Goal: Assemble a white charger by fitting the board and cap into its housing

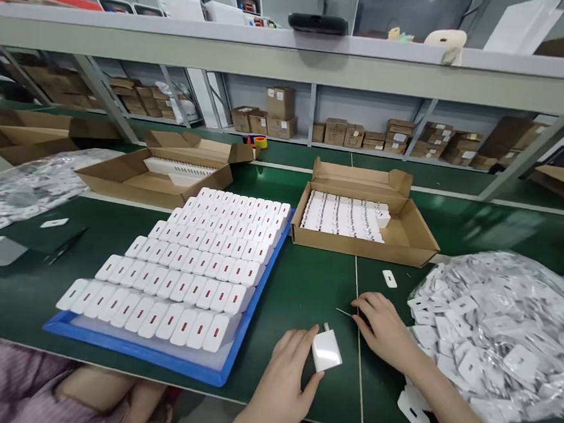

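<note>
Head view: left hand [286,373] grips 1 white charger [326,351] on the green table [306,284], beside the blue tray [156,355]; right hand [384,327] pinches thin tweezers [344,312]; bag pile [500,330] right.

Pretty clearly a factory packing line, small electronics by the look of it. Long green surface [306,284] with a blue tray [156,354] of white chargers in neat rows at 9 o'clock, open cardboard boxes [363,227] of the same at 12, and a big heap of little plastic bags [500,330] at 3. Metal shelving [293,51] up top, stacked cartons [279,111] behind it.
</note>
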Demonstrator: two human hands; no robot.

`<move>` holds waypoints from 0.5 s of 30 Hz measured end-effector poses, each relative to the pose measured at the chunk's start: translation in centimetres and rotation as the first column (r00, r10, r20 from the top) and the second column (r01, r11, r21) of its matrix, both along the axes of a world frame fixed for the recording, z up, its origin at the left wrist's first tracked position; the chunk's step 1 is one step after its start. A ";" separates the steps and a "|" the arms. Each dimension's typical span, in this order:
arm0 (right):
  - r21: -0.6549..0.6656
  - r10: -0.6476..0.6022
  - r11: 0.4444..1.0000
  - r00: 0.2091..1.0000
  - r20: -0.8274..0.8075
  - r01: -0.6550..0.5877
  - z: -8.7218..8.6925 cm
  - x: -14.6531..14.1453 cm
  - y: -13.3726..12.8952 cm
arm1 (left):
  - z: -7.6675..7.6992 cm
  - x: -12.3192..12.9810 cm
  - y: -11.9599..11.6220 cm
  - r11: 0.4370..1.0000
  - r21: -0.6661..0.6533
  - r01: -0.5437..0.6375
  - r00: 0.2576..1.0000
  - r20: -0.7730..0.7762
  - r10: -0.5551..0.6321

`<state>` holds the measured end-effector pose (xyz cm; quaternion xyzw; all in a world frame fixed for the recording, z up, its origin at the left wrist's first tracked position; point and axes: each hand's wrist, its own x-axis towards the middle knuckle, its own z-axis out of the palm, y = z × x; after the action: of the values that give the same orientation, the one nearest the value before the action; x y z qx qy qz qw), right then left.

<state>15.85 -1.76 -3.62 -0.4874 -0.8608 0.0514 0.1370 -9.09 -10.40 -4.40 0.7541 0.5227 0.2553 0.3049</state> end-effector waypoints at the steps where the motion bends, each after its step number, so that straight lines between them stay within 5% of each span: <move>1: 0.017 -0.004 1.000 1.000 0.004 0.004 0.2 0.3 0.1 | -0.1 0.0 -0.1 1.000 0.007 0.009 1.000 -0.013 -0.009; 8: 0.166 -0.126 0.979 0.992 0.013 0.122 1.5 4.5 2.1 | 0.2 0.2 -0.2 0.999 0.040 0.030 0.999 -0.037 -0.029; 12: 0.266 -0.304 0.916 0.952 -0.026 0.300 3.4 7.6 6.4 | 0.5 0.7 -0.1 0.997 0.074 0.024 0.999 -0.034 -0.021; 15: 0.248 -0.292 0.928 0.956 0.030 0.276 4.2 7.4 10.2 | 0.7 1.1 -0.4 0.994 0.104 -0.009 1.000 -0.011 0.010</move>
<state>23.20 8.46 0.63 -0.5881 -0.7850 -0.0903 0.1724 -7.98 -10.80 -3.68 0.7680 0.5139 0.2793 0.2609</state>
